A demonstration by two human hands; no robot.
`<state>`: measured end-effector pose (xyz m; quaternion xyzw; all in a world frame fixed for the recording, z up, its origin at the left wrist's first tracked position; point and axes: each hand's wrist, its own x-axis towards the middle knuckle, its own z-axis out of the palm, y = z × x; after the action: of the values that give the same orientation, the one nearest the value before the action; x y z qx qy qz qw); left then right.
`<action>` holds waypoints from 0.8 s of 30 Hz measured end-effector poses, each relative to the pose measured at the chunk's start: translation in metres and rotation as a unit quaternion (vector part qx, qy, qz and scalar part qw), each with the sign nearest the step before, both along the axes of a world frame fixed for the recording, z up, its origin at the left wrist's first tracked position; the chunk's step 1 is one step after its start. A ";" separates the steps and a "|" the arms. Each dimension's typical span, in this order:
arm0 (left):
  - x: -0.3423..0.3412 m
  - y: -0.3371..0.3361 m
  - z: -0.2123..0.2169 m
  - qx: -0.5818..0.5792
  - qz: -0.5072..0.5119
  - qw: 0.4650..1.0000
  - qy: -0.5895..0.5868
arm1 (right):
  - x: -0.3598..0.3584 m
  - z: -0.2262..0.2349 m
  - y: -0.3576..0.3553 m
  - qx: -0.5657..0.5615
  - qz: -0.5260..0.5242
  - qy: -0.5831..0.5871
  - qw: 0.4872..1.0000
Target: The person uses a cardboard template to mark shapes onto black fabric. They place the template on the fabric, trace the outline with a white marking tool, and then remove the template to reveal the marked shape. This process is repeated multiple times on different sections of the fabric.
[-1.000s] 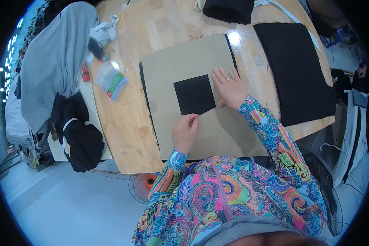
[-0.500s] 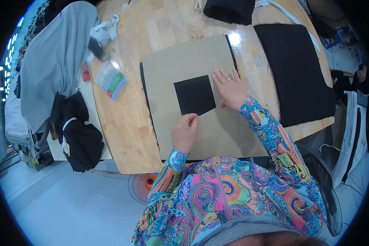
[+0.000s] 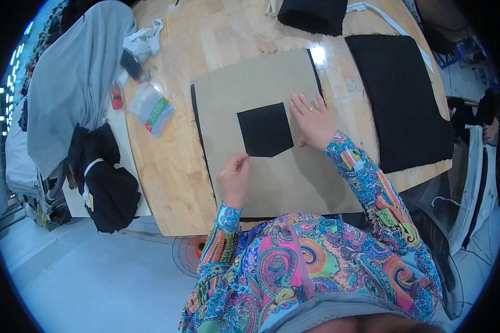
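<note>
A beige sheet (image 3: 228, 89) lies flat on black cloth (image 3: 196, 111), whose frayed edges stick out along its sides. Near the sheet's middle is a black pocket shape (image 3: 265, 130) with a pointed lower edge; it looks like an opening onto the cloth beneath. My left hand (image 3: 234, 178) is closed in a pinch at the shape's lower left corner. A short, thin brownish stick seems to be between its fingers, mostly hidden. My right hand (image 3: 314, 122) lies flat on the sheet, fingers spread, just right of the black shape.
On the wooden table (image 3: 166, 188), a black fabric panel (image 3: 403, 105) lies to the right and folded black cloth (image 3: 312, 15) at the far side. A clear plastic packet (image 3: 151, 109) lies left. Grey cloth (image 3: 75, 77) hangs beyond it. A fan (image 3: 186, 255) stands below the table edge.
My left hand has moved left along the pocket shape's lower edge, from near its middle to its lower left corner. My right hand stays in place on the sheet.
</note>
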<state>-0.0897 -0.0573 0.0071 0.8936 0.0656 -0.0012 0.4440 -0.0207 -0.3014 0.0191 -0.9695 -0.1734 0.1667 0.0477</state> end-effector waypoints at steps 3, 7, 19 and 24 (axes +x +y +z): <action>-0.004 -0.020 0.000 -0.092 -0.027 0.995 0.017 | 0.000 0.002 0.001 -0.001 -0.001 -0.001 1.000; -0.004 -0.060 -0.004 -0.148 -0.064 0.986 0.032 | 0.000 0.003 0.003 0.001 -0.003 -0.004 1.000; 0.002 -0.077 -0.010 -0.089 -0.114 0.989 0.021 | -0.002 0.004 0.002 -0.001 0.006 -0.017 1.000; 0.003 -0.075 -0.003 -0.040 -0.121 0.992 -0.020 | -0.001 0.004 0.004 0.000 0.008 -0.015 1.000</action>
<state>-0.0866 -0.1318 0.0038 0.8763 -0.0521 -0.0397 0.4773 -0.0213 -0.2979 0.0228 -0.9706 -0.1815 0.1522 0.0436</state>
